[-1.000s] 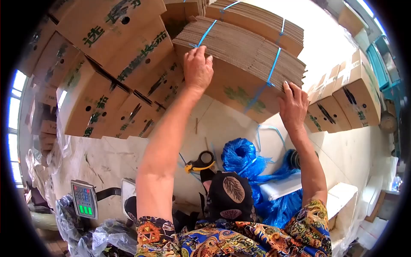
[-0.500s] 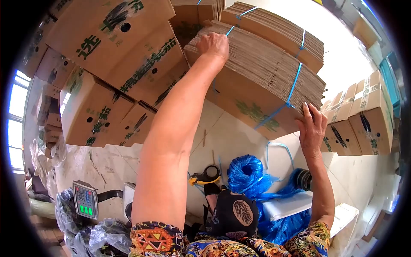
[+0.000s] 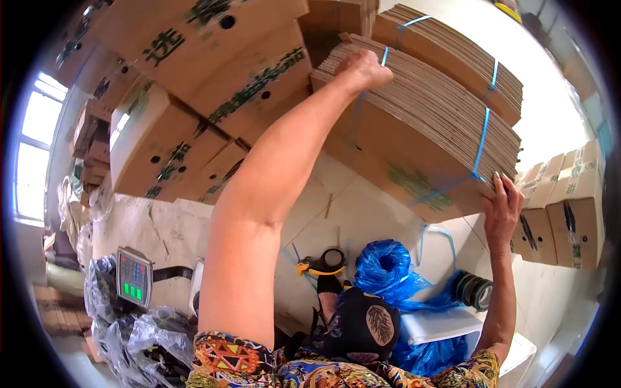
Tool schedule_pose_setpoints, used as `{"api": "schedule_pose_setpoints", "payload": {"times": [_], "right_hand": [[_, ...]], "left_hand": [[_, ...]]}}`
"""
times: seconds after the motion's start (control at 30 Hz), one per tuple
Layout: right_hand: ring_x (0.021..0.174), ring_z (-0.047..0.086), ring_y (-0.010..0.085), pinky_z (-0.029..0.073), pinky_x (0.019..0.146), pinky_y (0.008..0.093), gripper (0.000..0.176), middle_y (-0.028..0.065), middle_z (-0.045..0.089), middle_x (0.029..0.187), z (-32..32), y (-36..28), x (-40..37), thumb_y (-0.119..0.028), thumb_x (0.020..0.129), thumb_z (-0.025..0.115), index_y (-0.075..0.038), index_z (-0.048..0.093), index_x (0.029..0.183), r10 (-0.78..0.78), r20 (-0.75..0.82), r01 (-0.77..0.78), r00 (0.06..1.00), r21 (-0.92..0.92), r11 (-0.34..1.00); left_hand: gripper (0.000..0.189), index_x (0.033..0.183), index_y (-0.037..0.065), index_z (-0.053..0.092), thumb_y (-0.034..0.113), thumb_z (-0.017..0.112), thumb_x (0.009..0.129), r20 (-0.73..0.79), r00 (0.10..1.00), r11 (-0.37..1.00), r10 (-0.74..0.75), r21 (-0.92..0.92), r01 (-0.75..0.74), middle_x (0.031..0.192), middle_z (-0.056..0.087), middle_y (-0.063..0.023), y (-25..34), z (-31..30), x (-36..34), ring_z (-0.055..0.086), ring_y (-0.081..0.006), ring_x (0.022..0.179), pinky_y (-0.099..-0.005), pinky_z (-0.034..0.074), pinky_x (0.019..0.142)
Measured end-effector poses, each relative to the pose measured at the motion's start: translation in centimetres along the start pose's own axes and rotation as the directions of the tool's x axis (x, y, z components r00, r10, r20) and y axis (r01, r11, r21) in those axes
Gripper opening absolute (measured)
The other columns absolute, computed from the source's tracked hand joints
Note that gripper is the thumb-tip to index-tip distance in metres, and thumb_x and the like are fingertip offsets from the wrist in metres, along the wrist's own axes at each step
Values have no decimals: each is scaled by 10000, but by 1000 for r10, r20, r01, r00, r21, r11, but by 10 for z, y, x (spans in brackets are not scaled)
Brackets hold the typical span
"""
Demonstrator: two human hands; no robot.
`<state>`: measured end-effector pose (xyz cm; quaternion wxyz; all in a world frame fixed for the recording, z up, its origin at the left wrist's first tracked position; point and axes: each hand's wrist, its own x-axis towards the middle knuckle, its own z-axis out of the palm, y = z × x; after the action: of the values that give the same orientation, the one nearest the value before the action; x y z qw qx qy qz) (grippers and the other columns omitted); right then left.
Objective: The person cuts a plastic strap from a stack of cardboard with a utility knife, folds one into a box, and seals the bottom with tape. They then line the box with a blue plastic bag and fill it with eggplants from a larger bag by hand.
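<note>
A thick bundle of flattened cardboard boxes [image 3: 420,97] stands on edge before me, bound by blue straps. My left hand [image 3: 365,69] is closed in a fist at its far left top, round the left blue strap [image 3: 385,55]; part of that strap is hidden under the fingers. At the near right corner, my right hand [image 3: 503,210] grips the bundle, its fingers along the end and its thumb by the front face. Just left of those fingertips, the right blue strap [image 3: 482,141] runs tight over the layered edges.
Behind stands another strapped cardboard bundle [image 3: 453,55]. Printed cartons [image 3: 220,116] are stacked left, and taped cartons [image 3: 569,207] stand right. On the floor lie blue plastic twine [image 3: 381,265], yellow-handled scissors [image 3: 317,264] and rolls of tape [image 3: 475,291]. A scale display [image 3: 134,279] stands lower left.
My view has turned, so the bundle and both hands appear farther right and slightly lower. Both hands keep their places on the bundle.
</note>
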<state>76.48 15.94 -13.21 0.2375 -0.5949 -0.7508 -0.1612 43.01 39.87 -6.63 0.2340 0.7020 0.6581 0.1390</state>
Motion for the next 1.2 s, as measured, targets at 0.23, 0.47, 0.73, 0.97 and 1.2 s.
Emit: {"api": "schedule_pose_setpoints", "payload": {"times": [0.23,0.47,0.73,0.97,1.2], "right_hand": [[1278,448,302,382,1048,411,439,122,509,1374,-11,10,-21,-87,903,632,-81,557,1335,12,57,-16,998,76,997],[1238,486,292,379,1045,404,418,139,489,1399,-31,4,-43,-245,993,519,1,521,1331,228,64,-236,972,298,925],[1226,497,305,432,995,452,533,132,494,1363,-19,70,-56,-361,971,533,-13,461,1369,594,684,-689,422,668,-279],[1190,538,305,505,923,448,629,151,531,1329,-33,-2,-26,-397,934,606,-4,429,1392,535,783,-869,318,466,-167],[1186,548,260,502,960,403,593,142,530,1344,-1,-87,-1,-376,932,623,-9,472,1372,390,820,-846,419,508,-160]], "left_hand": [[200,697,-6,667,182,599,685,-92,995,977,23,-210,-42,749,662,-222,-25,23,-88,659,-344,721,-440,529,681],[149,723,-41,604,99,565,754,-361,931,844,53,-481,-235,770,632,-280,-46,39,-201,628,-450,775,-490,510,710],[140,731,-5,559,120,618,752,-347,935,621,-71,-749,-231,677,606,-209,-55,53,-298,610,-363,633,-437,475,612],[115,789,-6,526,69,613,798,-244,961,473,-127,-867,-157,620,571,-64,-83,24,-376,528,-131,553,-313,420,502],[102,778,8,520,40,610,816,-343,886,511,-313,-847,-148,609,543,-11,-131,2,-426,469,-55,560,-256,374,484]]}}
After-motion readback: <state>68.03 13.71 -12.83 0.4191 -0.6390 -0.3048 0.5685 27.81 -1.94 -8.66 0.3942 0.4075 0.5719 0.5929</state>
